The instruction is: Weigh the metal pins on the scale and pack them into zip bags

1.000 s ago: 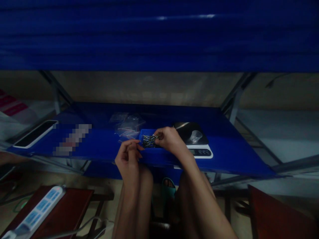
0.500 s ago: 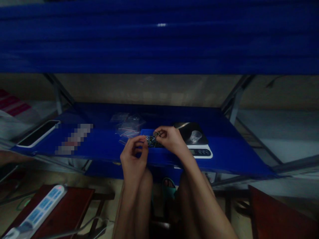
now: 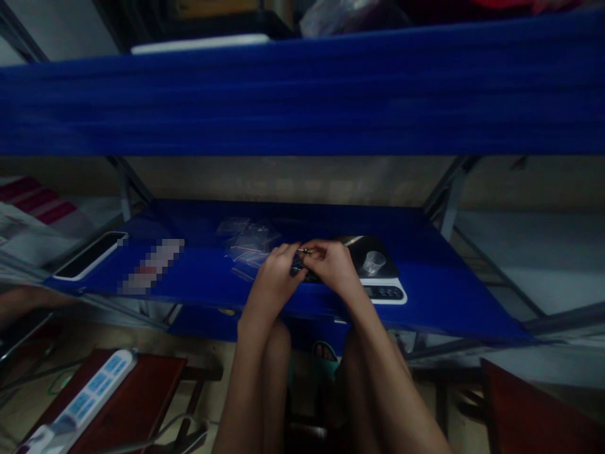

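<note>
The left hand (image 3: 274,280) and the right hand (image 3: 333,265) meet over the front of the blue shelf (image 3: 439,296), fingertips close together. The right hand's grip is pinched on a small screw (image 3: 306,251), a thin metal sliver with a faint golden glint that pokes out leftward from between thumb and forefinger. The left hand's fingers curl toward that same screw; whether they grasp it or anything else cannot be told, since the back of the hand hides its fingertips.

Just under both hands lies a small pile of dark screws (image 3: 299,271), mostly covered by the hands, so its container and count are hard to make out. The light is dim and everything small looks blurred.

Just right of the hands stands a kitchen scale (image 3: 382,291) with a white front and a dark plate, and a little clear cup (image 3: 374,261) sits on the plate. Just left of the hands lie a few clear plastic bags (image 3: 246,243), their outlines faint. Farther left on the shelf is a pixelated patch, and beyond it a phone (image 3: 89,255) at the shelf's left end.

Below the shelf, to the left of the forearms, a power strip (image 3: 89,394) lies on a reddish stool (image 3: 142,391), cut off by the bottom edge.
</note>
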A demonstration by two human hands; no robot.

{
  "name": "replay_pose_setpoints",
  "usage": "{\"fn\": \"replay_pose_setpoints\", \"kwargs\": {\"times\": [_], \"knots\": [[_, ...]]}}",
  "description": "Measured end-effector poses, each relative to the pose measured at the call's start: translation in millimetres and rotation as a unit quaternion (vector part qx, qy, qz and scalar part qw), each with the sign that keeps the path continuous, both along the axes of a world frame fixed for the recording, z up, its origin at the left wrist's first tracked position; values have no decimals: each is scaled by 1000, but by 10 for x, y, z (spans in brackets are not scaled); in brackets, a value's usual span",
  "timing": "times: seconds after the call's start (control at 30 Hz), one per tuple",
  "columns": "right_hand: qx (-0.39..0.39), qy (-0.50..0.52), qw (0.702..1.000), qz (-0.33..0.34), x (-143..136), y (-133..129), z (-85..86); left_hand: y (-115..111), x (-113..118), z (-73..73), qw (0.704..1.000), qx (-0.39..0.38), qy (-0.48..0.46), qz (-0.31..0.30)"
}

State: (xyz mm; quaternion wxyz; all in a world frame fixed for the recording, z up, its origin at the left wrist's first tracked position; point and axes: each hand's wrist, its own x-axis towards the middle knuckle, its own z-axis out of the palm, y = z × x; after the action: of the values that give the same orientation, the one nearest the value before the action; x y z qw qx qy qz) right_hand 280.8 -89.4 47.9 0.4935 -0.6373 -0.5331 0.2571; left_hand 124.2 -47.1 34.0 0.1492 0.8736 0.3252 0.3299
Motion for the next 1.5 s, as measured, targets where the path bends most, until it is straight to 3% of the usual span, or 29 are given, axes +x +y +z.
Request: {"fn": "replay_pose_setpoints", "kwargs": {"times": [0.33,0.9,1.5], "knots": [[-2,37,998,45,24,9,-92,-56,-59,-168,998,-22,-55,35],[27,168,984,57,34,-88,-110,-71,-52,-183,995,-32,-91,21],[2,133,991,32,68,-61,-167,-54,-52,-159,990,-43,-135,19]]}}
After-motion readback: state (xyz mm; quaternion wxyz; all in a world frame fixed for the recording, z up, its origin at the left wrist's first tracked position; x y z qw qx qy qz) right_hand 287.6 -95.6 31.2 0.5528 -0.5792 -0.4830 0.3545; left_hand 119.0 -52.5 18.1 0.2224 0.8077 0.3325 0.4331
